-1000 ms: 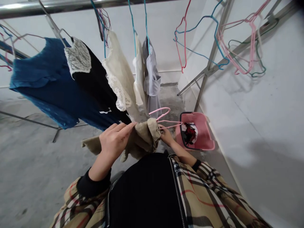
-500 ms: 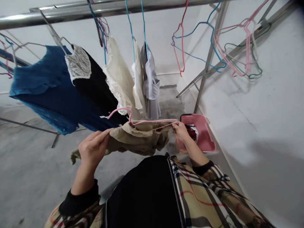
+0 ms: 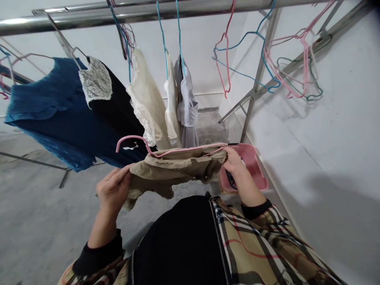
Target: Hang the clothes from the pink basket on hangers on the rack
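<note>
A khaki garment is stretched between my two hands in front of my body. A pink hanger lies along its upper edge, with the hook pointing to the left. My left hand pinches the garment's left end between thumb and fingers. At the other end my right hand is closed on the cloth and the hanger's right end. Folds of the garment cover the lower part of the hanger.
Overhead runs a metal rail with a blue garment, a black garment with white lace, a cream lace garment and a grey garment. Bare hangers hang at right. A pink basket stands by the wall.
The hanger's hook has shifted left, and its right end now reaches further right. My right hand has moved slightly right, and my left hand slightly left and down, with the garment between them.
</note>
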`<state>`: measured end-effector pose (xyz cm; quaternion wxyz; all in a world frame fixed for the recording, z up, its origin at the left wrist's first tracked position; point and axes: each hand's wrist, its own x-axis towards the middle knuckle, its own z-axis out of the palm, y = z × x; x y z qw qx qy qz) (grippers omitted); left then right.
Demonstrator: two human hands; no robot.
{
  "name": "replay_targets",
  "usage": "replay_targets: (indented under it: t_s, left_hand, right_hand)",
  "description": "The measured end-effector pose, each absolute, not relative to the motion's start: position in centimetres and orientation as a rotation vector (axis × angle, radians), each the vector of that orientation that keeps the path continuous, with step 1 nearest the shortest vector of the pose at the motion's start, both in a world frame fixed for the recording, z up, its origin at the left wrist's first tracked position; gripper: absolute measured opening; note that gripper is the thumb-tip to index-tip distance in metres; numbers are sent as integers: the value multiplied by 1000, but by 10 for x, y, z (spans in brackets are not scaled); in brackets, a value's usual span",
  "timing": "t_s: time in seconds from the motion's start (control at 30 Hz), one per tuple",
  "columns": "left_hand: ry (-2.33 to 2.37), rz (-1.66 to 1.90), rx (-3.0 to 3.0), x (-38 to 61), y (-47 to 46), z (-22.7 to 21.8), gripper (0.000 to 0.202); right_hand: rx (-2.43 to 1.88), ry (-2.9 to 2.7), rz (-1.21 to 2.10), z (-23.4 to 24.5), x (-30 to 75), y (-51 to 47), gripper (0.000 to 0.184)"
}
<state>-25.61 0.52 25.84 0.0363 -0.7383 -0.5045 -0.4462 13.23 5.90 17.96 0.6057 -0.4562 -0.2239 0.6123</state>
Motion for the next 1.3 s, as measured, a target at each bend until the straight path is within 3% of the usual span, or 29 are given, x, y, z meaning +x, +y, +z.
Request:
replay_targets:
  t_s: [0.57, 0.77, 0.83, 0.93, 1.03, 1.13, 1.3]
  left_hand:
    - [-1586, -930, -2188, -258, 0, 245, 20]
    - [-1825, -1039, -2117, -253, -1, 238, 23]
    - [-1864, -1163, -2183, -254, 1, 235, 24]
    - [-1840, -1248, -2310, -253, 7, 234, 22]
    - [-1787, -1269, -2398, -246, 14, 235, 21]
    - [-1734, -1297, -2500, -234, 20, 239, 22]
    - [-1609, -1357, -2689, -213, 26, 237, 22]
  right_hand:
    - [-1124, -609, 1059, 201, 144, 50, 13]
    - [-1050, -1585, 1454, 227, 163, 10, 25]
    - [-1089, -1743, 1302, 237, 167, 6, 30]
    - [-1206, -1696, 750, 246, 162, 14, 39]
    - [-1256, -1927, 443, 245, 150, 27, 50]
    - [-1260, -2181, 351, 242, 140, 31, 32]
    - [-1206, -2282, 365, 250, 136, 19, 42]
